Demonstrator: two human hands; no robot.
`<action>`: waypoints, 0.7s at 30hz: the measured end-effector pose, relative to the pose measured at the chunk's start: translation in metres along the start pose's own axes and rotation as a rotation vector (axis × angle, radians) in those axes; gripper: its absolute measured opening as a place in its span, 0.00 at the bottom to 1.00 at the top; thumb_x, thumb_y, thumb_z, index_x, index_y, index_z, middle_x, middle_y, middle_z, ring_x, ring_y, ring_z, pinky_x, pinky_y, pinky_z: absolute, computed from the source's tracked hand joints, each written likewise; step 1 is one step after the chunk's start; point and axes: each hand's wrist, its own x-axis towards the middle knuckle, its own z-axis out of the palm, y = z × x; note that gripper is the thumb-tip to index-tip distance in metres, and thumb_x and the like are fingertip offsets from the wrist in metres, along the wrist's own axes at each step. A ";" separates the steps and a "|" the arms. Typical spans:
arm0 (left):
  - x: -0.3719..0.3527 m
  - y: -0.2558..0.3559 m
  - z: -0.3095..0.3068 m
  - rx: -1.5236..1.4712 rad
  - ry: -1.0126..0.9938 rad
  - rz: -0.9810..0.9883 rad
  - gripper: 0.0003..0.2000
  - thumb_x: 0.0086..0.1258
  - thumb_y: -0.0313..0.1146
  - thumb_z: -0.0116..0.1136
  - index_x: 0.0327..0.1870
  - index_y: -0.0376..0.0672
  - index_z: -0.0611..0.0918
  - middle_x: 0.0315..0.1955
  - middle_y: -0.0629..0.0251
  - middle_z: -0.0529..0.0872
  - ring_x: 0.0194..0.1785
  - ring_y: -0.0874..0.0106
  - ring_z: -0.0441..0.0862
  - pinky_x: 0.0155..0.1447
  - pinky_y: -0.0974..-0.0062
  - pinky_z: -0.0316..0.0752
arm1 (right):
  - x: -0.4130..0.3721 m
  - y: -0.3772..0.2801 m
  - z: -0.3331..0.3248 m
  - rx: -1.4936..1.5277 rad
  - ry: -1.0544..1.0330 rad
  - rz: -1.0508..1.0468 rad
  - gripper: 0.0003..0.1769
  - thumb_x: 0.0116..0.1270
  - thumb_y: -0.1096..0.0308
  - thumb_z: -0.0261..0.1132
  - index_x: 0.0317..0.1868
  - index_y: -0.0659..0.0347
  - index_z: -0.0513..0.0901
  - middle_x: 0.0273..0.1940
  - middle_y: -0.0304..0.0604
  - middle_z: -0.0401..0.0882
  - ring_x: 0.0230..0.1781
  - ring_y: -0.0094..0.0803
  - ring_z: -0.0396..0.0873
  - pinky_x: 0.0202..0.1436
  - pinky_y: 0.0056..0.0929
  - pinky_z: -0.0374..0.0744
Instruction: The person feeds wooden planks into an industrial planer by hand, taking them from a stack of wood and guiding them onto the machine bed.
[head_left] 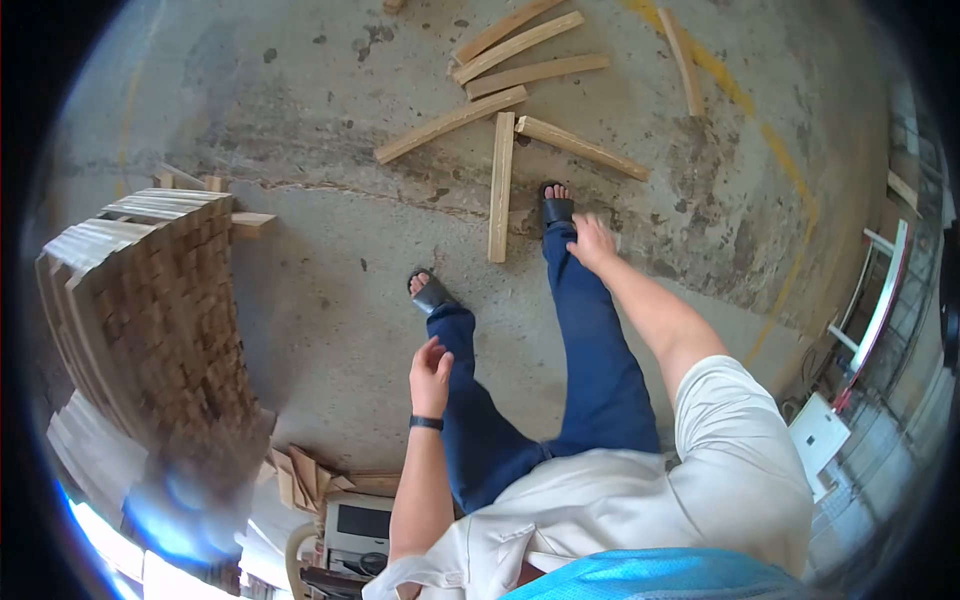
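My left hand (430,378), with a dark band around its wrist, hangs near my left knee. Its fingers are loosely bent and apart, with nothing seen in them. Over my right shin is my right hand (594,242), fingers stretched out and holding nothing visible. A wooden strip (501,190) lies lengthwise on the floor between my feet. Beyond it, another wooden strip (583,148) slants off to the right, and one more strip (450,124) slants to the left. Both hands are apart from the wood.
At left stands a tall stack of wooden pieces (185,330). Several more strips (538,75) lie ahead, with a single one (683,62) farther right near a yellow floor line (790,165). A white metal frame (880,300) stands at right. Wood scraps (300,475) lie behind my left side.
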 end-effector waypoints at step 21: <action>0.184 0.074 0.226 0.216 -0.237 -0.075 0.24 0.65 0.29 0.66 0.63 0.39 0.75 0.50 0.56 0.83 0.53 0.65 0.81 0.58 0.71 0.76 | 0.337 0.126 0.081 -0.092 0.156 -0.293 0.33 0.54 0.66 0.75 0.60 0.54 0.71 0.53 0.46 0.77 0.56 0.45 0.77 0.59 0.43 0.76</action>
